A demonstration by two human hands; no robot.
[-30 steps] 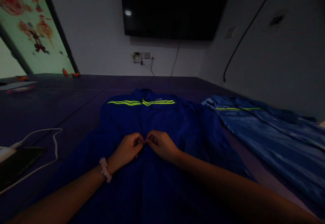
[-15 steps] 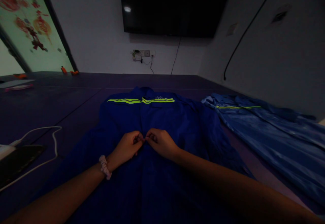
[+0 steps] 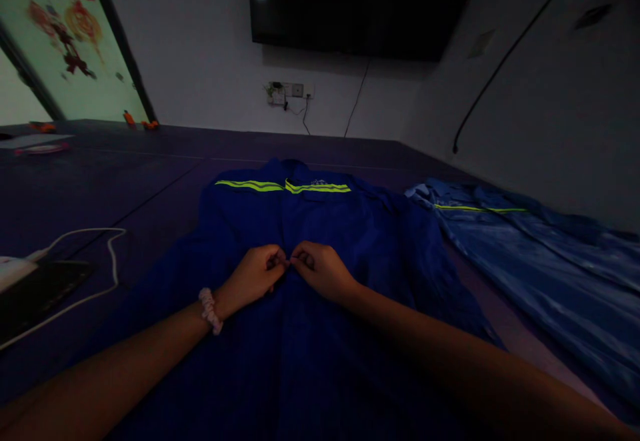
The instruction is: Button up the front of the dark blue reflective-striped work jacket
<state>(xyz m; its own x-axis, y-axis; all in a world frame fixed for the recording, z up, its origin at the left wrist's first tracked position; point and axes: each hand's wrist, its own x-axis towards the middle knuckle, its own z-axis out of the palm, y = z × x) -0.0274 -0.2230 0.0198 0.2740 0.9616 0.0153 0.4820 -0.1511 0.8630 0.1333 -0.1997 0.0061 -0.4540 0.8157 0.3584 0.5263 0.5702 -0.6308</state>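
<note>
Dark blue work jacket (image 3: 320, 227) is laid flat, front up, on the dark purple table (image 3: 125, 181), its yellow-green reflective stripe (image 3: 283, 187) at the far end. Left hand (image 3: 255, 277) and right hand (image 3: 323, 271) are met at the jacket's centre front, fingertips touching, each pinched on the fabric edge there; what exactly is gripped cannot be told. A 2nd, lighter blue jacket (image 3: 540, 254) is spread just to the right, and a white cable (image 3: 95, 261) with a dark phone (image 3: 40, 287) is seen left.
</note>
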